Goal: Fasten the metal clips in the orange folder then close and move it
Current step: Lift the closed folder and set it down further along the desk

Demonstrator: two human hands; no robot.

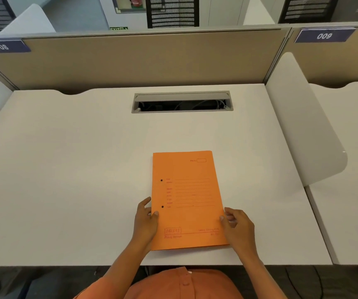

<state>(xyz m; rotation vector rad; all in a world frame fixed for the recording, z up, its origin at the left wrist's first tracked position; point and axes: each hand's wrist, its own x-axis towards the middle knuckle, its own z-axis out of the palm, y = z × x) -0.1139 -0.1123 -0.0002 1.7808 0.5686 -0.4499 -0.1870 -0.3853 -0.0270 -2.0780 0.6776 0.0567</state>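
Item: orange folder (186,199). Lies shut and flat on the white desk (66,169), printed cover up, near the front edge and just ahead of the person. Two dark punch holes (162,193) are seen along the spine side, just beyond the left grip. The metal clips are not visible; whether they are fastened inside cannot be told.

Grip, left: left hand (145,221) is set on the spine edge toward the near corner, thumb on the cover, fingers curled at the edge. Whether the edge is pinched or merely touched cannot be told.

Grip, right: right hand (237,225) is laid against the loose edge opposite, fingertips (223,217) touching the cover, fingers bent but not closed around anything.

Step judged in hand: either the cover is to be opened for the clips, or the shut folder is to be moved. For a move, both long edges are best pinched evenly so the covers are kept together and the folder is lifted level. For opening, the loose edge at the right grip should be raised while the spine is held down.

Surroundings: a cable tray slot (182,102) is set into the desk well beyond both grips. A white side divider (303,126) stands well off to the right grip's outer side; a beige partition (141,59) closes the far end. Nothing lies between the grips and these; bare surface is found on either side.
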